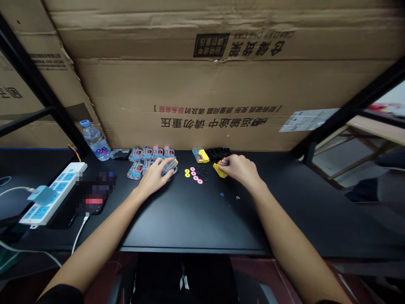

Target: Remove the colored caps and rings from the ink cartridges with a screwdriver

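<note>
My left hand [155, 174] is closed round a clear plastic casing [171, 165] with a yellow tip, at the right end of the rows of similar casings [136, 169]. These have blue and red parts inside, and some have pink ends. My right hand [242, 169] pinches at a group of yellow plastic pieces [219, 170]; what its fingertips hold is too small to make out. Between the hands lie yellow rings [187, 173], pink rings [195, 177] and black rings [205, 179]. Behind them sits a clear casing with a yellow part [202, 156].
Black pieces [218, 153] line the back by the cardboard wall [190, 84]. A water bottle [96, 141], a power strip [53, 194] and a phone [98, 192] on a white cable are at left. A blue disc [222, 194] and a small pale clip [238, 197] lie in front.
</note>
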Demonstrator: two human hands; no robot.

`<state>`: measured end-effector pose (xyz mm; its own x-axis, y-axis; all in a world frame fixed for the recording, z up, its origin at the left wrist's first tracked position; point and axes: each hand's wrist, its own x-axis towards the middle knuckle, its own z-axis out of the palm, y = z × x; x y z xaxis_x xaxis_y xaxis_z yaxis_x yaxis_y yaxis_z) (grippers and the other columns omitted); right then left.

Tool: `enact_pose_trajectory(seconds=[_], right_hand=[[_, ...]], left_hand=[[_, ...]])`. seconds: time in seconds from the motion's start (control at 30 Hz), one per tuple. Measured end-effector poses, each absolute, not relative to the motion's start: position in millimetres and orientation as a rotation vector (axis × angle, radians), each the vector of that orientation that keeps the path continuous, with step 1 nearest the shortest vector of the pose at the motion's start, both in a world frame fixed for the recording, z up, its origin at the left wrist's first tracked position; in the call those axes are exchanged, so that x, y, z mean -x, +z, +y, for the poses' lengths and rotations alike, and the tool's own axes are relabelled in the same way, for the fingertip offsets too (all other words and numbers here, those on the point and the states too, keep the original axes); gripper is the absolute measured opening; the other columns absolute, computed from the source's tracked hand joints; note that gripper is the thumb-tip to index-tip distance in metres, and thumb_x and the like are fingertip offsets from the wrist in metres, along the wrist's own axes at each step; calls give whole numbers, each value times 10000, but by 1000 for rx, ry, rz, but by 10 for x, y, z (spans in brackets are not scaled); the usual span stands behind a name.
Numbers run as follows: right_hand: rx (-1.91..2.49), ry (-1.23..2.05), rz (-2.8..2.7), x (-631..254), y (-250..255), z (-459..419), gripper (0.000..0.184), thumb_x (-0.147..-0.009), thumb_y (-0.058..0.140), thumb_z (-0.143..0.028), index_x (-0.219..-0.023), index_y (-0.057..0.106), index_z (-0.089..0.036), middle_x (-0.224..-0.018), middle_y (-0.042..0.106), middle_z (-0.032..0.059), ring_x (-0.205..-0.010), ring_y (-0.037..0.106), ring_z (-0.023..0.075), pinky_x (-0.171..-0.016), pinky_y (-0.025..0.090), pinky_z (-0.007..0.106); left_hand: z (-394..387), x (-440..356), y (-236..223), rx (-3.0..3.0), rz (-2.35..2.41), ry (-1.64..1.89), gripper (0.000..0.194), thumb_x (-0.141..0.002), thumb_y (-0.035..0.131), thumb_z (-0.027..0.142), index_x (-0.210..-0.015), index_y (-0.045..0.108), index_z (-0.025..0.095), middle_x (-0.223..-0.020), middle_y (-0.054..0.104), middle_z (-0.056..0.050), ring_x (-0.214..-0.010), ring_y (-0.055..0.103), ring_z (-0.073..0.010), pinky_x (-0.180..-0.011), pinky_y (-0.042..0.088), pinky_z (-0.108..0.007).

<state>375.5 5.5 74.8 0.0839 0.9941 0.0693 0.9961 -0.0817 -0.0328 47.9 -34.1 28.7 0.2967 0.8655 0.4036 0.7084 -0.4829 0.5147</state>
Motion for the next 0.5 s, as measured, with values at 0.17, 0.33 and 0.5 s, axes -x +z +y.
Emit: enact_pose_trajectory(seconds=[0.17, 0.33, 0.5], right_hand=[[2294, -133, -1981, -3688, 860, 4, 337, -930, 627, -390, -1124, 825, -198, -1078, 793, 194, -990, 756, 340, -780, 505, 363], [2088, -185, -2065, -3455, 1021, -24, 326, -1007, 535, -358, -1135, 800, -218, -1120, 783, 157, -1043, 739, 320, -814, 517, 359], [2002, -199, -2301, -3130, 877, 111, 330, -1017, 561, -340, -1213, 757, -160, -1232, 747, 197, -1076, 744, 334, -837, 516, 353]], left_hand=[[-304, -439, 260, -2508, 1586, 903, 415, -990, 634, 352, -1396, 631, 262, -1194, 758, -114, -1130, 630, -336, -1021, 426, -486], [-259, -428, 212, -2596, 1675, 863, 236, -972, 669, 426, -1085, 730, 229, -1014, 790, -123, -1094, 598, -354, -1003, 371, -529], [-288, -463, 237, -2671, 1705, 859, 283, -985, 662, 468, -884, 678, 205, -1040, 747, -125, -1189, 547, -355, -1007, 367, -514]])
